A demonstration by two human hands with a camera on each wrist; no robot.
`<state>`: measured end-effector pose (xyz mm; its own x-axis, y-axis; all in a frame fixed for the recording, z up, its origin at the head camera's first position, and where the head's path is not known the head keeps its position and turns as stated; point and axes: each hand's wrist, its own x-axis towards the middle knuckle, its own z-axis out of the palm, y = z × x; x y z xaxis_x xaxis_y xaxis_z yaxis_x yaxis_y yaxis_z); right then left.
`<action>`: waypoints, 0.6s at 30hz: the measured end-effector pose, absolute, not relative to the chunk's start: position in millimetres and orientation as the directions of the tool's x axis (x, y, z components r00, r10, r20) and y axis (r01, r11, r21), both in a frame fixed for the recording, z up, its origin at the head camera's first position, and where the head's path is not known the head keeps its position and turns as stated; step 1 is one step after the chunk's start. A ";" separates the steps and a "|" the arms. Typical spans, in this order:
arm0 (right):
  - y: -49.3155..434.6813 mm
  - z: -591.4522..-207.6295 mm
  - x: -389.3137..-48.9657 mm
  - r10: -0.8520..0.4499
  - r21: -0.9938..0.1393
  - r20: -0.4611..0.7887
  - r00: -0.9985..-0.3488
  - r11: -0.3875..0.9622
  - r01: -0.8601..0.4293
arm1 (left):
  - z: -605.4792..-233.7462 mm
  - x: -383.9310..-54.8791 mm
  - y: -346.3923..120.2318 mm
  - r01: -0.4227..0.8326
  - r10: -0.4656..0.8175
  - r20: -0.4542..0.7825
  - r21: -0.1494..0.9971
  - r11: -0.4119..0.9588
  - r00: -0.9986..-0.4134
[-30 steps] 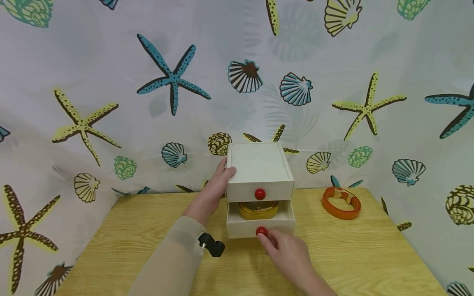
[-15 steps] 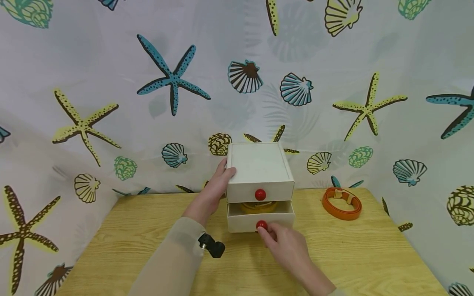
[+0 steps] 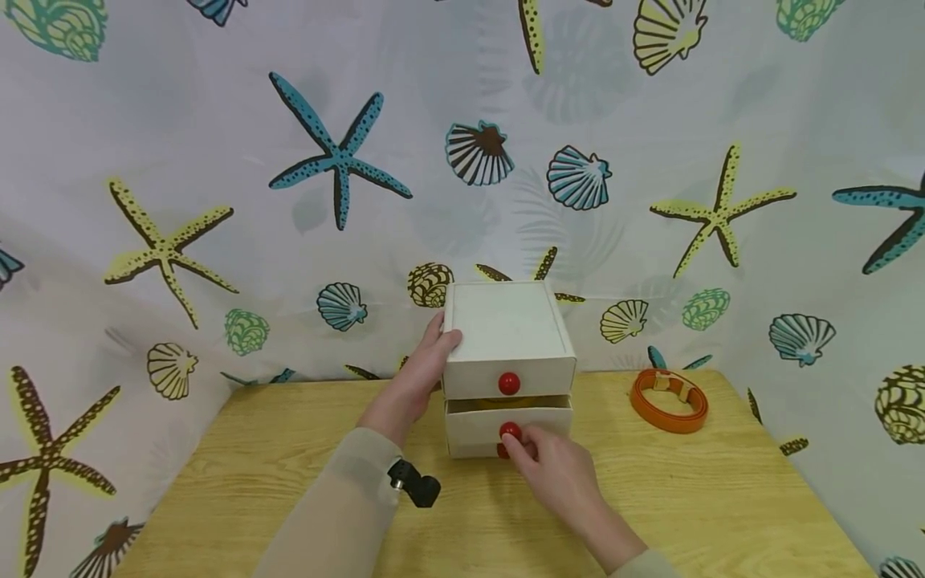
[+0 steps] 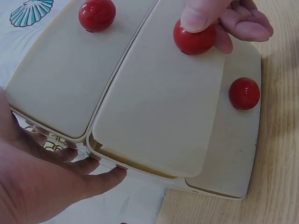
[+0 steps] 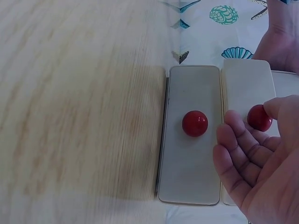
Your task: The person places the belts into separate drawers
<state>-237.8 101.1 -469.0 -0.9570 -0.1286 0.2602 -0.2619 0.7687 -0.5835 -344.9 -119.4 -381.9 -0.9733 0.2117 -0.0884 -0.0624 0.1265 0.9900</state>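
A small white drawer cabinet with red knobs stands on the table. Its middle drawer sticks out a little, and a sliver of a coiled yellow belt shows inside; most of the belt is hidden. My right hand pinches the middle drawer's red knob between thumb and forefinger, other fingers loosely bent. At the cabinet's left side is my left hand, thumb on the top edge, fairly straight fingers against the side wall. Top drawer and bottom drawer are pushed in.
A coiled orange belt lies on the wooden table to the cabinet's right. Behind the table hangs a white cloth printed with starfish and shells. A small black device sits on my left wrist.
The middle drawer has slid inward, with my right hand moving forward on its knob. The yellow belt is now mostly covered, and the bottom drawer's knob has come into view. My left hand stays put.
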 end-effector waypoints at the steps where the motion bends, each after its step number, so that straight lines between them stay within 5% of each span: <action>1: 100.6 -468.9 -238.9 -0.129 -0.586 0.261 -0.957 0.766 -0.264 | -382.4 -344.8 -119.6 -0.059 0.212 -0.085 0.990 0.126 -0.974; 18: 99.1 -470.8 -257.7 -0.104 -0.606 0.254 -0.962 0.758 -0.242 | -383.4 -343.6 -119.5 -0.053 0.204 -0.077 0.991 0.120 -0.976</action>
